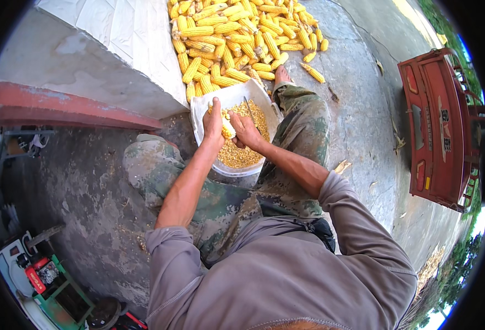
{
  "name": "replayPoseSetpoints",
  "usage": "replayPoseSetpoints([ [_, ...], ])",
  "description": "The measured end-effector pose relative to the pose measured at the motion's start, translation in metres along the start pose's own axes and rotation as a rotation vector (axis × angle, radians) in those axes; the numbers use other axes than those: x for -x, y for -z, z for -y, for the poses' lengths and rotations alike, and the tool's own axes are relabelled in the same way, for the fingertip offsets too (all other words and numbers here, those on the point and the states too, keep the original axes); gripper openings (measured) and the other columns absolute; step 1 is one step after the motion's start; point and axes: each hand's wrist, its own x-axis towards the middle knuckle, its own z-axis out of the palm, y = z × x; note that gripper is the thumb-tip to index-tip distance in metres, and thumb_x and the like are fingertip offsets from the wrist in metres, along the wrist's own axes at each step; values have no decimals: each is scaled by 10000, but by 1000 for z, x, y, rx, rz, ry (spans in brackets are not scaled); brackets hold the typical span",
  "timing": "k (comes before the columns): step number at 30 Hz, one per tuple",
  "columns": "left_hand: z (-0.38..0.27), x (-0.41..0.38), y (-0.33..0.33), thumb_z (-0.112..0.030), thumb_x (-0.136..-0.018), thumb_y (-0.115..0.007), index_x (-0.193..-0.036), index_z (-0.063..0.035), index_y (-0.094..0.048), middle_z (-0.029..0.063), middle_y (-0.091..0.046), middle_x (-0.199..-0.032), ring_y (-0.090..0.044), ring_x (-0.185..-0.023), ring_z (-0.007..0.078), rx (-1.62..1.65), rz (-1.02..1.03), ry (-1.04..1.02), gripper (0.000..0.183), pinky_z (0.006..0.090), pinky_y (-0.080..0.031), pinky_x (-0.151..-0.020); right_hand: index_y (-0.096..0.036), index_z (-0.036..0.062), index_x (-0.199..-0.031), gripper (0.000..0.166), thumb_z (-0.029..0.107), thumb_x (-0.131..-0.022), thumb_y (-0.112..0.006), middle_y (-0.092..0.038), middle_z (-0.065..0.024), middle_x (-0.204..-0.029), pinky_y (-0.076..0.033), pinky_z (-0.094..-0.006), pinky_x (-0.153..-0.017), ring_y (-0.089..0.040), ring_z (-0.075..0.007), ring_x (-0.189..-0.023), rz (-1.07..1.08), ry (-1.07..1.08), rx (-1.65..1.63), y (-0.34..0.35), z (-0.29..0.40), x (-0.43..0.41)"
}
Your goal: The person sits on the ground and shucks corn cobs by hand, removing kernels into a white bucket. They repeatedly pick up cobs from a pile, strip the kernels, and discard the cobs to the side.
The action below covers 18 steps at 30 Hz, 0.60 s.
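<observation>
Over a white plastic tub, my left hand grips an ear of corn, partly stripped so that pale cob shows. My right hand is closed against the same ear from the other side, its thumb pressed along it. Its fingertips are partly hidden. Loose yellow kernels cover the tub's bottom. A thin dark rod leans inside the tub, its lower end hidden behind my right hand. The tub stands on the floor between my camouflage-trousered legs.
A large heap of husked corn ears lies just beyond the tub. A white-topped wall block stands at left. On the right is a red cargo vehicle; at lower left, a green-framed machine with a red engine. Husk scraps litter the concrete.
</observation>
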Motion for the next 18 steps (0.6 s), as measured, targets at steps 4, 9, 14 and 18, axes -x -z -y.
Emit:
replayPoseSetpoints([
  [4, -14, 3, -7, -559, -980, -582, -1195, -1, -589, 98, -660, -1004, -655, -809, 209, -78, 7, -8, 598, 346, -543, -664, -631, -22, -982, 635, 537, -1071, -343, -517, -49, -549, -433, -297, -399, -509, -162, -394, -36, 26, -118, -2, 4, 0],
  [9, -20, 9, -11, -660, -993, -451, -1056, -13, -587, 84, -624, -926, -613, -820, 212, -208, -38, -52, 664, 362, -513, -730, -607, -55, -979, 711, 609, -1042, -359, -560, -81, -629, -475, -307, -414, -572, -170, -444, 41, -49, -229, 1, 14, -2],
  [14, -13, 12, -6, -647, -1015, -407, -1373, 52, -515, 130, -581, -1253, -543, -1142, 221, -388, 37, -103, 793, 363, -438, -980, -603, -94, -909, 814, 667, -1019, -336, -545, -96, -600, -505, -342, -444, -625, -199, -476, 32, -68, 23, -2, 17, 0],
  [18, -9, 18, -6, -644, -1018, -400, -1255, 39, -596, 110, -619, -1127, -563, -1091, 208, -455, 24, -149, 749, 352, -445, -962, -584, -75, -785, 772, 611, -1040, -339, -567, -140, -577, -521, -386, -488, -635, -244, -484, 30, 0, 162, 4, 5, -3],
])
